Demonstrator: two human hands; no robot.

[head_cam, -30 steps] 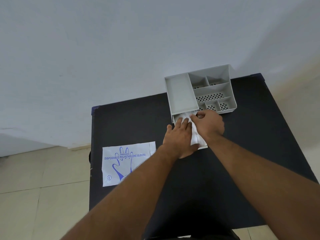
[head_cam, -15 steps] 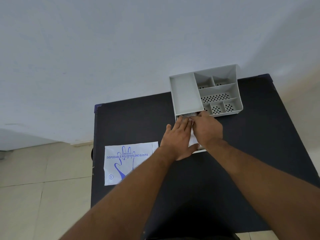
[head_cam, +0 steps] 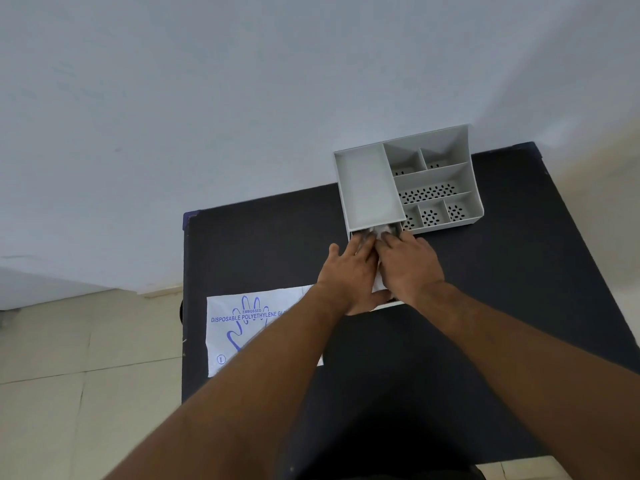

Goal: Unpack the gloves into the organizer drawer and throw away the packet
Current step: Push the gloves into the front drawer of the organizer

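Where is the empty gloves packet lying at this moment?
In the head view, the packet lies flat near the table's left edge, partly under the left forearm, apart from the organizer.

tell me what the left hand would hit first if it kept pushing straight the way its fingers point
Probably the gloves bunched in the drawer mouth, right at the left hand's fingertips; behind them, the organizer body. Depth inside the drawer is unclear.
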